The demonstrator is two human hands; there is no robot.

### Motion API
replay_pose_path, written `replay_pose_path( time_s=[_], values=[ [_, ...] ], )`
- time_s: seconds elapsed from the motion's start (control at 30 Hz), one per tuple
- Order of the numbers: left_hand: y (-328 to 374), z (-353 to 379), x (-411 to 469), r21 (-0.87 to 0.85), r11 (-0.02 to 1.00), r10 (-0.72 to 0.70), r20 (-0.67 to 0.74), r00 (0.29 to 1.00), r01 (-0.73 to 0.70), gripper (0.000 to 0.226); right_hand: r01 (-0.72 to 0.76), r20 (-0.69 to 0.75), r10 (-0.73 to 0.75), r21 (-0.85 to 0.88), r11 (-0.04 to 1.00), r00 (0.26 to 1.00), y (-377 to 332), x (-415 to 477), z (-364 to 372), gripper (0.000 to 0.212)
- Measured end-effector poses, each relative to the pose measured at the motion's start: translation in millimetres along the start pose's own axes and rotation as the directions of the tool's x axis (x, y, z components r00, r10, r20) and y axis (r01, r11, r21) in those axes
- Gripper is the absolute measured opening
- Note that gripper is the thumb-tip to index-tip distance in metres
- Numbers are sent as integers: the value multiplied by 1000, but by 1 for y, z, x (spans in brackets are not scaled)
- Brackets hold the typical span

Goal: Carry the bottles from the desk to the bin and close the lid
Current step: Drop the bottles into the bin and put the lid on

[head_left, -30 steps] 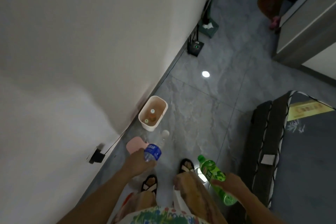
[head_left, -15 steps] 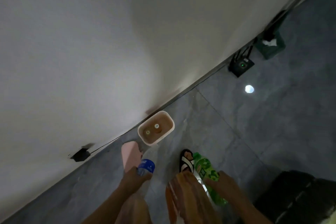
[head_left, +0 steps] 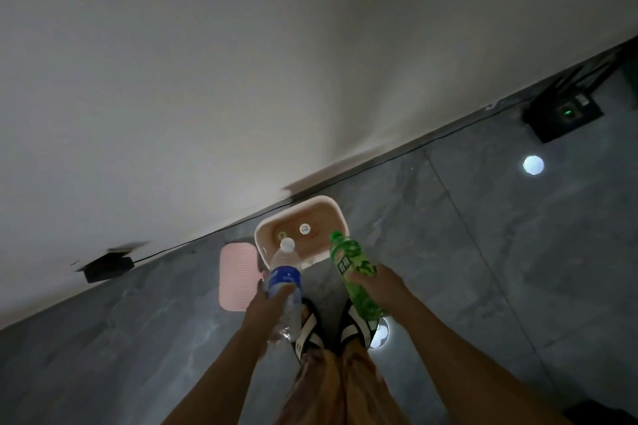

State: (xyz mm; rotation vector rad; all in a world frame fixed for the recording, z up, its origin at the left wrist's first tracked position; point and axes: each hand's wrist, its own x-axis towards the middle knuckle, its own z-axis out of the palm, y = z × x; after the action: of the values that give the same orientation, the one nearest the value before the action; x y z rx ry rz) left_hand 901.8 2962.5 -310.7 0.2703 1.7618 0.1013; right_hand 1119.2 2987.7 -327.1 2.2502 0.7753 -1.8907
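A small pale pink bin [head_left: 332, 215] stands open on the floor against the wall, with two bottle tops showing inside it. Its pink lid [head_left: 237, 277] lies flat on the floor just left of it. My left hand [head_left: 267, 305] grips a clear water bottle [head_left: 286, 281] with a blue label, its white cap over the bin's near rim. My right hand [head_left: 378, 286] holds a green bottle [head_left: 352, 269], its cap pointing at the bin's right near corner. Both bottles tilt toward the bin.
My sandalled feet [head_left: 328, 331] stand on the grey tiled floor right in front of the bin. A black adapter [head_left: 105, 267] with a cable sits by the wall at left. A black box with a green light [head_left: 564, 115] lies at far right.
I have stepped up to the bin, which now lies just in front of my feet. Both hands have raised their bottles forward until the caps reach the bin's rim.
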Motion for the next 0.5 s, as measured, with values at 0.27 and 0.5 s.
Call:
replay_pose_path(
  time_s=[0.27,0.5],
  values=[
    [-9,20,104,-435,874,-108,263,959,217,22,-57,-29,59,56,997,998,-27,133,45,69],
    [-8,27,147,-356,915,-163,101,981,188,17,4,-143,-4,1,1000,990,-35,181,61,83]
  ],
)
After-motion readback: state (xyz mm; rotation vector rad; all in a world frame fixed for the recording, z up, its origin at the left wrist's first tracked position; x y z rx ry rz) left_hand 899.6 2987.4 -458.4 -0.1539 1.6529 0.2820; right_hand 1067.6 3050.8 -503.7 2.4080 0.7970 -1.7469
